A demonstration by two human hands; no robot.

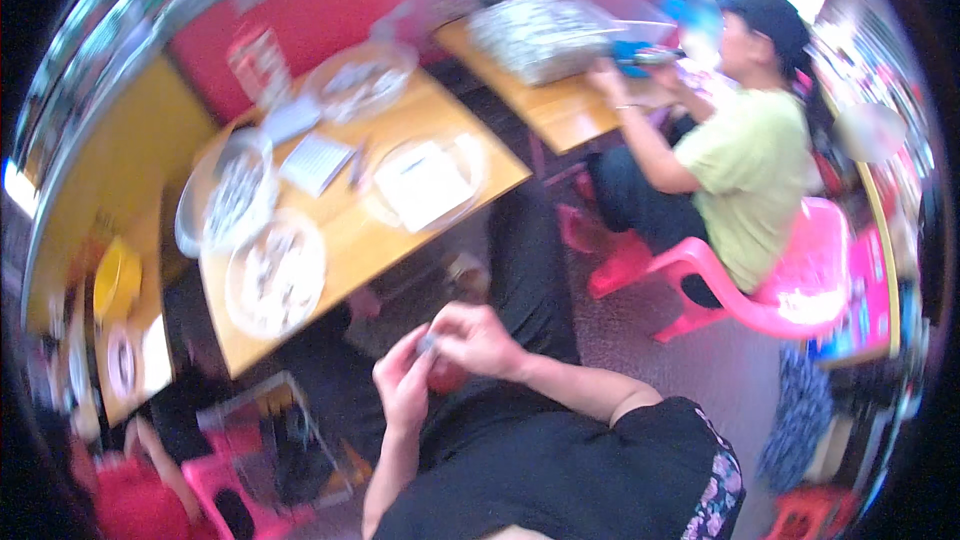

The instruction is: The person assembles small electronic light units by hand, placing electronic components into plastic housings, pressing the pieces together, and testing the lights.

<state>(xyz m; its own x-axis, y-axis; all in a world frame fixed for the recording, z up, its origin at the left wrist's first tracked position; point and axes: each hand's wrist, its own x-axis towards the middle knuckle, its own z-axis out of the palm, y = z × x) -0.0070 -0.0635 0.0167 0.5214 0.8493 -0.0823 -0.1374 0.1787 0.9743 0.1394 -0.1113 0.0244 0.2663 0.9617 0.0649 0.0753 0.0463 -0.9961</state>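
Observation:
The picture is motion-blurred. My left hand [405, 385] and my right hand [482, 338] meet above my lap, over black trousers. Between their fingertips they pinch a small greyish thing [428, 344]; its kind is too blurred to tell. A small red thing [447, 377] shows just beneath the hands, and I cannot tell whether either hand holds it. Both hands have their fingers curled in. The wooden table [345, 250] lies ahead and to the left, out of touch of either hand.
On the table stand several round plates [275, 273], a clear dish with white paper [425, 183] and a notepad [316, 162]. A person in a green shirt [750, 175] sits on a pink chair [790, 290] at a second table [560, 105] bearing a foil tray [540, 35].

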